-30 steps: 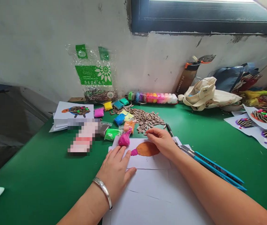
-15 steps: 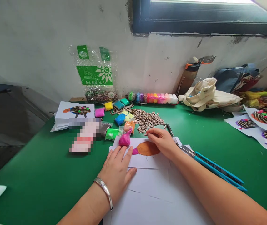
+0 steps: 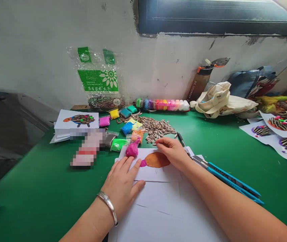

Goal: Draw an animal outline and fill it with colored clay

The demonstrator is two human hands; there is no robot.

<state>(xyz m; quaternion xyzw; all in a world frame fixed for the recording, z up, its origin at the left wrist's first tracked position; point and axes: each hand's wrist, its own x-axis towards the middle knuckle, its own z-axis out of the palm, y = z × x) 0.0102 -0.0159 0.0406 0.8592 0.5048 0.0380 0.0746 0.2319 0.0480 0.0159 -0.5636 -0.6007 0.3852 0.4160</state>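
Observation:
My left hand (image 3: 124, 176) lies flat with fingers spread on a white card (image 3: 143, 175), its fingertips touching or close to a wrapped lump of magenta clay (image 3: 132, 149). On the card is an orange clay oval (image 3: 157, 160) with a small magenta clay piece (image 3: 142, 163) at its left end and pencilled legs below. My right hand (image 3: 170, 151) hovers over the oval's right end, thumb and forefinger pinched on a sunflower seed (image 3: 154, 144). Just beyond it spreads a pile of sunflower seeds (image 3: 156, 127).
Clay packets, among them a green one (image 3: 118, 144), stand left of the seeds. A pen (image 3: 181, 139) and a blue utility knife (image 3: 234, 181) lie by my right forearm. At left sits a finished turtle card (image 3: 79, 119); a bottle (image 3: 200, 82) and cloth bag (image 3: 216, 101) line the wall.
The whole view shifts slightly. Both hands keep nearly the same pose and place over the card; nothing is visibly picked up or let go.

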